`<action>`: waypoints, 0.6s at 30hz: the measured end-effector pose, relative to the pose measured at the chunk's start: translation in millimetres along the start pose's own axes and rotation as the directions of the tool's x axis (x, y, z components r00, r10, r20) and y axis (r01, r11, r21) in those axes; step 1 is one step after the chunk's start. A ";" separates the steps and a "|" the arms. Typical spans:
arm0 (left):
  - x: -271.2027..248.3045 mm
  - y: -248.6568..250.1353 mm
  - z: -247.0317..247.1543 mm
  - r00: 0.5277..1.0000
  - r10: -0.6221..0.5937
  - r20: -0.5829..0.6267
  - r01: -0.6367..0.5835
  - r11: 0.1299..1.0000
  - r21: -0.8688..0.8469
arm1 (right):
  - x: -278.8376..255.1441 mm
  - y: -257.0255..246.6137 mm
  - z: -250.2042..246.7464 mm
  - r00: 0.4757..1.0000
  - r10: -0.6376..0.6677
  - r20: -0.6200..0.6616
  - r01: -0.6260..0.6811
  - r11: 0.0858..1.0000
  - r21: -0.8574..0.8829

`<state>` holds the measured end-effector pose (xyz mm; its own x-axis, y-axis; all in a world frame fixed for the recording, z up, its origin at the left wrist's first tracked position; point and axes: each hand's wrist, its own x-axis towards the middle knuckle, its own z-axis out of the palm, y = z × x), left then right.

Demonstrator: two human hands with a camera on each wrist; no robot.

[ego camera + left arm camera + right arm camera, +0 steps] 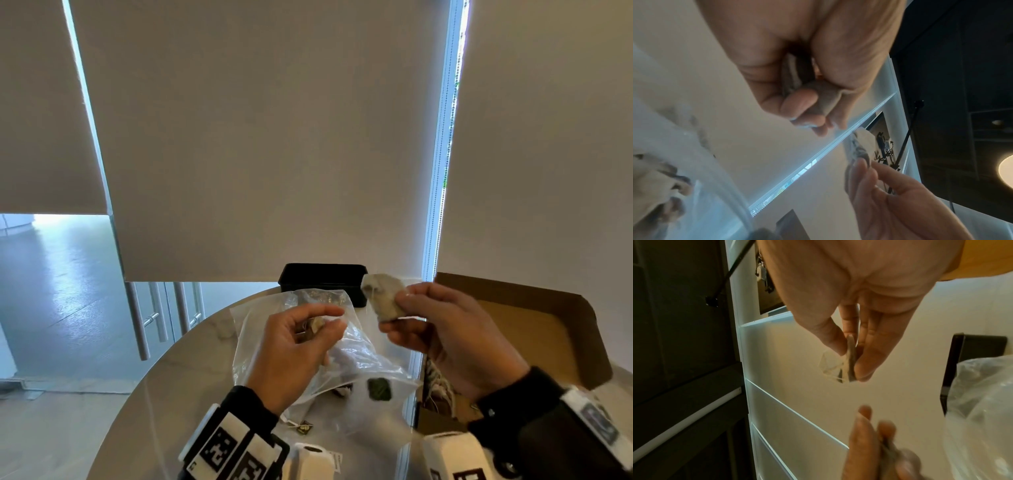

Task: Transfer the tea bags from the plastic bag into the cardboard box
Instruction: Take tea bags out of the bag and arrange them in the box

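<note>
Aloft, the right hand point(445, 329) pinched one tea bag point(382, 296) between thumb and fingertips, seemingly bound for the open cardboard box point(534, 329) just beside it. The left hand point(294, 346), fingers curled, gripped a second tea bag point(317, 324) above the plastic bag point(342, 363), which held more on the round table point(191, 370). A black case point(322, 274) stood behind, clear of the path.

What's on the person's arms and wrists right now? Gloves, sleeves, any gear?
No gloves: both the left hand and right hand are bare. Dark sleeves reach the wrists. Each wrist carries a white band printed with black square fiducial markers, and a white camera housing sits under each forearm.
</note>
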<state>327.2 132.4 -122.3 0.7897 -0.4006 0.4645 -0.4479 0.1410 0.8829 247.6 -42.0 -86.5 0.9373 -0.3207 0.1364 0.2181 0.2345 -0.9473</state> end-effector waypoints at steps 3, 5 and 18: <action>-2.5 8.9 3.1 1.000 0.021 -0.003 -0.021 0.998 -0.064 | -2.5 10.0 8.2 0.997 0.036 0.069 -0.029 0.995 -0.093; -2.4 10.3 4.2 1.000 0.011 -0.015 -0.012 0.997 -0.078 | -2.6 16.0 10.5 0.993 0.048 0.108 -0.031 0.988 -0.153; -3.0 21.0 3.7 0.981 0.190 -0.025 -0.189 0.981 0.053 | -5.8 38.4 23.4 0.891 0.196 0.409 0.154 0.719 -0.678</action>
<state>313.9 133.3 -105.4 0.7002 -0.3441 0.6256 -0.6105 0.1657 0.7745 256.9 -9.7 -116.9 0.9892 0.1358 0.0549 0.1166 -0.5032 -0.8562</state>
